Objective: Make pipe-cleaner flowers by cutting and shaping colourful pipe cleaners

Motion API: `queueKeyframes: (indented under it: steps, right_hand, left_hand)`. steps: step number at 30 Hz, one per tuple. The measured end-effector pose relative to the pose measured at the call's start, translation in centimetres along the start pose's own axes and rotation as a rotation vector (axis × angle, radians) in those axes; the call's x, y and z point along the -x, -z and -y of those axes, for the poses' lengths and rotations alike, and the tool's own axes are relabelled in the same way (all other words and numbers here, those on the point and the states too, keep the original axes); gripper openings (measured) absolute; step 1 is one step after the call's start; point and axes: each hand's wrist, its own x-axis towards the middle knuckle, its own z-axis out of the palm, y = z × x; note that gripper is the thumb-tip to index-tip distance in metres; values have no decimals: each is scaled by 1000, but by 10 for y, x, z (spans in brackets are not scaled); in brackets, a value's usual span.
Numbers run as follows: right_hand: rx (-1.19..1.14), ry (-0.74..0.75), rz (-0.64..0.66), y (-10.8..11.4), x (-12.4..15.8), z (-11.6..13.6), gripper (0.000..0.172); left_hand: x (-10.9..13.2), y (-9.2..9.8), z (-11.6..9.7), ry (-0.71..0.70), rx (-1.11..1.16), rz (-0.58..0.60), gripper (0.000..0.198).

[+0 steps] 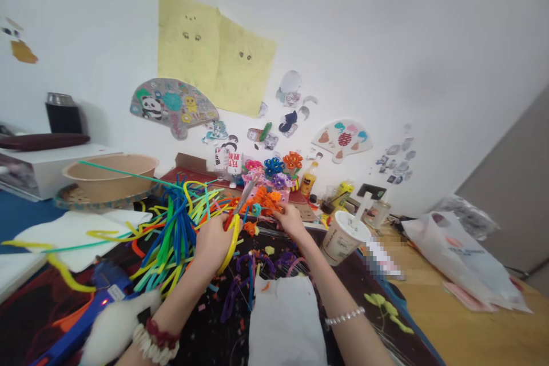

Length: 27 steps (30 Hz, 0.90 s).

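Head view: left of the lidded cup (344,238), the left hand (215,247) grips scissors (246,197) while the right hand (291,222) meets orange fuzzy flowers (268,200), its pinch too hidden to tell, and scissors angled away from that hand would likely serve best.

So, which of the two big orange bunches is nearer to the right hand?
The lower orange bunch, directly next to the right hand. The upper orange bunch stands farther back, beside the blue flowers.
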Motion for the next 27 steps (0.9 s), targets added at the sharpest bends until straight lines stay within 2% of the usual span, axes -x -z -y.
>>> queueKeyframes:
  steps: [8, 14, 20, 23, 27]
  right_hand:
    - [-363, -87, -8, 2, 0, -13, 33]
    - [-638, -24, -83, -1, 4, -19, 28]
    - [-870, 107, -182, 5, 7, -18, 54]
    - [-934, 141, -197, 8, 7, -18, 48]
    - [-966, 158, -180, 10, 7, -22, 30]
  left_hand:
    - [1, 1, 0, -8, -53, -21, 32]
    - [1, 3, -1, -6, -71, -28, 31]
    - [2, 6, -2, 9, -77, -30, 29]
    - [2, 6, -2, 17, -77, -33, 28]
    - [2, 7, -2, 22, -91, -51, 28]
